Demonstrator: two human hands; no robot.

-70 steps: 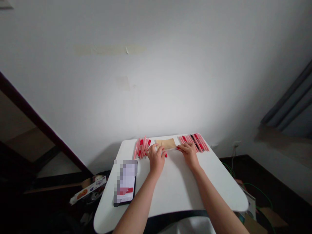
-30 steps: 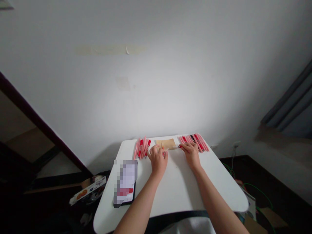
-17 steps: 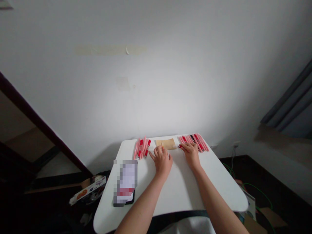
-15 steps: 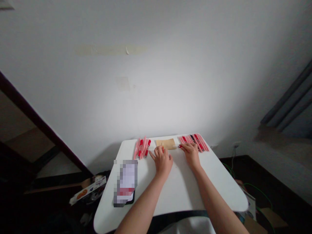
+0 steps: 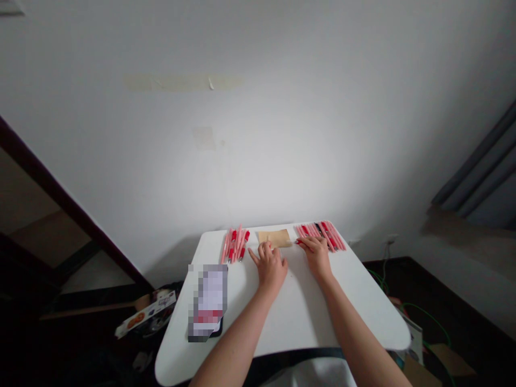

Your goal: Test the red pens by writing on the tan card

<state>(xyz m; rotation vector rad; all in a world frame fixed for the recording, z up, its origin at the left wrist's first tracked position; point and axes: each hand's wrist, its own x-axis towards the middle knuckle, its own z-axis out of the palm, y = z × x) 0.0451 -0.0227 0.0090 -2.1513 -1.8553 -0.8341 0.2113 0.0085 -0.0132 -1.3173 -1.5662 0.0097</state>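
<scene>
My right hand (image 5: pixel 318 255) is closed in a pinch around a red pen (image 5: pixel 298 242), whose pale end points left. My left hand (image 5: pixel 272 269) has its thumb out to the side and its fingertips bent together around a small thing, partly red, too small to name. Just beyond both hands lies a tan piece of paper or card (image 5: pixel 278 237). To the left is a loose bundle of pink and red pens (image 5: pixel 235 244). A row of similar pens (image 5: pixel 332 236) lies beyond my right hand, partly hidden by it.
The white table (image 5: pixel 298 317) has rounded corners and stands against a pale wall (image 5: pixel 266 177). A phone (image 5: pixel 212 301), blurred by pixels, lies at the table's left. Boxes and green cables (image 5: pixel 429 312) are on the floor to the right.
My left hand has shifted slightly right and its fingers have moved; the upright red sliver at its fingertips now shows less. My right hand and the pen bundles look unmoved.
</scene>
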